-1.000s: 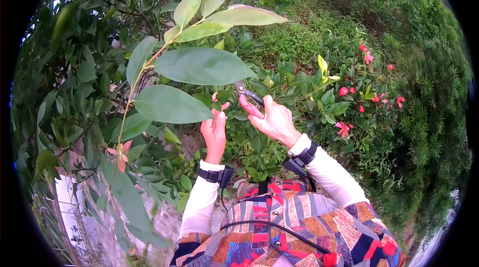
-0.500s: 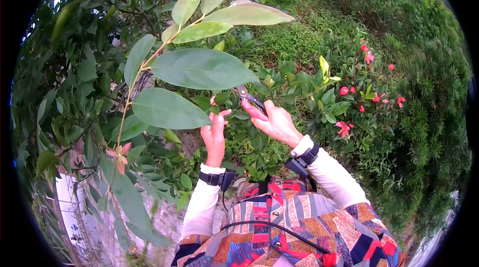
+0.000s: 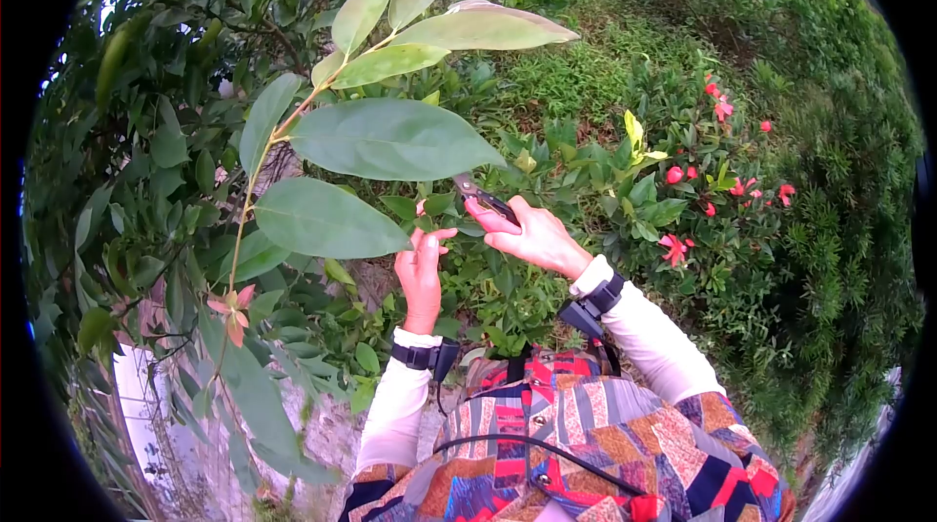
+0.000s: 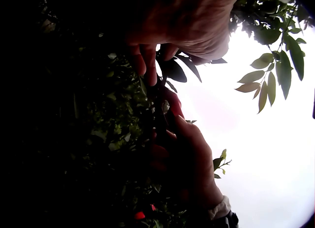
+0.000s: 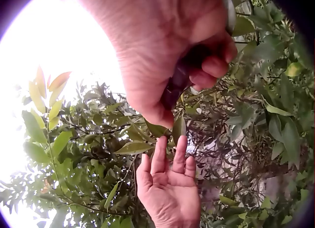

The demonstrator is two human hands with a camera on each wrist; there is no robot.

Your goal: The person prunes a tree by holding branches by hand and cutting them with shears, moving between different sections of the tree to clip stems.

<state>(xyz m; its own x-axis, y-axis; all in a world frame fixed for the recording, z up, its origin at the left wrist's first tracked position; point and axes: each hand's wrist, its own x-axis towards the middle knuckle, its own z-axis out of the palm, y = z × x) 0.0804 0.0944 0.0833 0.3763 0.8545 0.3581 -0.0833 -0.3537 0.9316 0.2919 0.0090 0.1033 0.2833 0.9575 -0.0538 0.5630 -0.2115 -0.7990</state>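
Observation:
My right hand (image 3: 539,239) grips a pair of pruning shears (image 3: 494,204) with dark and red handles, their metal tip pointing up and left among the leaves. In the right wrist view its fingers curl round the dark handle (image 5: 178,80). Close by on the left, my left hand (image 3: 420,278) reaches up into the foliage. Its palm and loosely straight fingers (image 5: 159,156) show in the right wrist view, fingertips right at a few green leaves (image 5: 134,148). The left wrist view is dark, with the shears' tip just below the left fingers, near a leafy stem (image 4: 170,70).
A long branch with large leaves (image 3: 395,140) stretches up in front of the left hand. Dense shrub (image 3: 146,141) fills the left side. Red flowers (image 3: 673,249) grow on a bush at the right, beside feathery green foliage (image 3: 830,220). Both wrists wear dark straps (image 3: 418,356).
The shears' tip has moved slightly down and left, closer to the left hand. The left hand has shifted a little lower. The right hand keeps its grip on the shears.

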